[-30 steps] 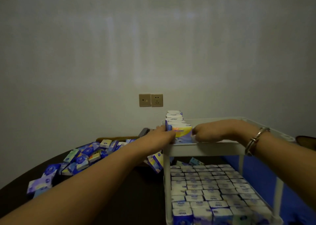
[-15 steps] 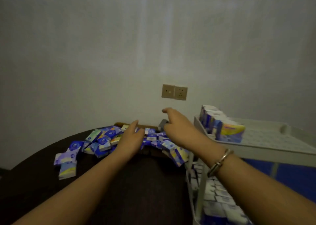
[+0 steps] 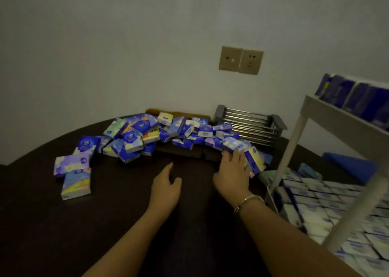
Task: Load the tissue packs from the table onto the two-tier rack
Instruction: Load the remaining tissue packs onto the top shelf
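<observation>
A heap of several blue, purple and yellow tissue packs [image 3: 147,137] lies across the back of the dark round table [image 3: 105,224]. My right hand [image 3: 231,175] reaches its spread fingers onto a pack [image 3: 253,160] at the heap's right end, touching it. My left hand [image 3: 166,186] hovers over bare table in front of the heap, fingers relaxed, holding nothing. The white two-tier rack [image 3: 336,116] stands at the right: a row of packs [image 3: 353,95] on its upper tier, its lower tier [image 3: 328,203] packed with several rows.
A metal wire dish rack [image 3: 250,123] stands behind the heap against the wall. A wall socket [image 3: 241,60] is above it. One loose pack [image 3: 75,185] lies apart at the left. Something blue [image 3: 349,167] lies behind the rack's post.
Both hands left the rack's upper tier and swung left and down to the heap; my view turned left with them. The right hand now touches a pack at the heap's right end.
</observation>
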A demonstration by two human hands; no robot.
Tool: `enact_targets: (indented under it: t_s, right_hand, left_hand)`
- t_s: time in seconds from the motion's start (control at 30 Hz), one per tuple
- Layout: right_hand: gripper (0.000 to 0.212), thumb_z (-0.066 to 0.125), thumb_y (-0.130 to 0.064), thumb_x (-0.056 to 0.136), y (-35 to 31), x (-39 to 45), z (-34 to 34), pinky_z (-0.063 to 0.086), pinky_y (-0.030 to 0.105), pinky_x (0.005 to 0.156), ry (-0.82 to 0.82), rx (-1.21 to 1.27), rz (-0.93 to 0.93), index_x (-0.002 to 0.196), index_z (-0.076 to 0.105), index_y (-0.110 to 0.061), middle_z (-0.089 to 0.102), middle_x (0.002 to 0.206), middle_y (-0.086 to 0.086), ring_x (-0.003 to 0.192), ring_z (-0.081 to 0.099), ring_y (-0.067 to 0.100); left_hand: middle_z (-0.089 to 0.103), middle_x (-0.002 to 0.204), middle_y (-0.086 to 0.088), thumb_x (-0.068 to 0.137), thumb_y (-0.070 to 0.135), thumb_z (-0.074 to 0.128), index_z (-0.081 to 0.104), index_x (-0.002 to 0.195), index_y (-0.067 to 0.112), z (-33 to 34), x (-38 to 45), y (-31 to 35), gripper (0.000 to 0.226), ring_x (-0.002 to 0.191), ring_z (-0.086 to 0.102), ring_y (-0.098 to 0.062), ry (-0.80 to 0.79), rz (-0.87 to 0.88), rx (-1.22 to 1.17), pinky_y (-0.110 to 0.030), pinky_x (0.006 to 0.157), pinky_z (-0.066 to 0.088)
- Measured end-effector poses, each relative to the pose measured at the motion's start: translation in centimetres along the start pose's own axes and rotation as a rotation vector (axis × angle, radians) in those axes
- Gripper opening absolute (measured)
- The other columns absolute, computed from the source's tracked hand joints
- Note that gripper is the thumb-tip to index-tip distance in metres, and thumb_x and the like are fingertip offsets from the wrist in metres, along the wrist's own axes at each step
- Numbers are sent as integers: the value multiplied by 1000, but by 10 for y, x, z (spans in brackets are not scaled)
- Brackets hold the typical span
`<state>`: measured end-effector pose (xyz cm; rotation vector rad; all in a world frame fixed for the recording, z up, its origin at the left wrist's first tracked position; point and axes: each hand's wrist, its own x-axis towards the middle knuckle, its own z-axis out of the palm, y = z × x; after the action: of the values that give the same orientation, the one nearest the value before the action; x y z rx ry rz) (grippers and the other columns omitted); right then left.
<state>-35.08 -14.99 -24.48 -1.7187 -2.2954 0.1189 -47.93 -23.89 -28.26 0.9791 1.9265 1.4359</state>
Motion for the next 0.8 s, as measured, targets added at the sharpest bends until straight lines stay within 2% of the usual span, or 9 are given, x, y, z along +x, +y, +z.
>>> enact_targets:
  t_s: [0.03,0.1,0.17,0.3,0.43,0.53,0.6,0.67,0.8]
  right_hand:
    - [79,59,-23,88,4,9,4,10,52,117,49,-27,14,150,10,-19,-7,158,14,145,-8,35]
    - [82,59,-22,88,14,26,7,8,54,116,132,-57,40,150,6,-21,-14,157,14,144,-13,36]
    - [83,58,-25,89,25,44,8,7,56,115,178,-74,51,151,4,-24,-16,157,14,144,-15,35]
    - [77,49,-58,88,41,71,5,15,65,108,68,-37,84,149,6,-37,-12,158,8,144,-8,38]
    - [60,46,-45,94,43,68,13,32,62,103,31,37,80,147,20,-36,18,154,11,138,20,40]
    - [56,47,-38,95,33,53,20,34,57,104,110,22,-22,147,24,-33,24,152,10,139,21,36]
    - [55,49,-32,95,21,43,20,29,49,111,130,80,-104,146,28,-32,21,154,10,141,21,31]
    - [52,50,-20,95,5,31,15,28,39,112,88,220,-129,143,36,-32,17,155,6,142,22,25]
    - [49,50,0,86,-18,8,13,29,22,103,-66,389,-329,128,55,-26,40,142,2,132,36,16]
  left_hand:
    - [42,147,0,95,12,48,34,145,22,4,7,-3,52,96,59,-5,-4,19,-26,-19,82,47]
    - [45,143,6,96,11,47,35,145,25,11,19,-5,52,55,52,1,0,25,-85,-13,53,44]
    - [47,142,8,96,10,46,34,145,26,16,27,-8,52,39,43,0,17,46,-123,-11,41,38]
    - [47,141,10,95,9,48,36,144,28,20,30,-14,53,40,42,0,-14,105,-118,-12,42,39]
    - [46,142,9,95,8,48,38,143,27,19,29,-13,52,51,49,-1,-20,159,-102,-6,46,42]
    - [46,139,10,96,9,47,39,142,27,19,25,-10,50,44,47,6,-34,174,-163,-6,45,40]
    - [44,141,10,96,14,48,39,142,27,16,23,-7,49,73,54,18,-48,178,-228,-4,67,43]
    - [42,146,6,95,24,51,36,143,28,13,23,-4,50,119,46,5,-83,142,-324,-17,94,39]
    - [36,150,0,89,35,59,28,147,30,9,24,-6,66,126,46,-12,-179,17,-512,-27,94,44]
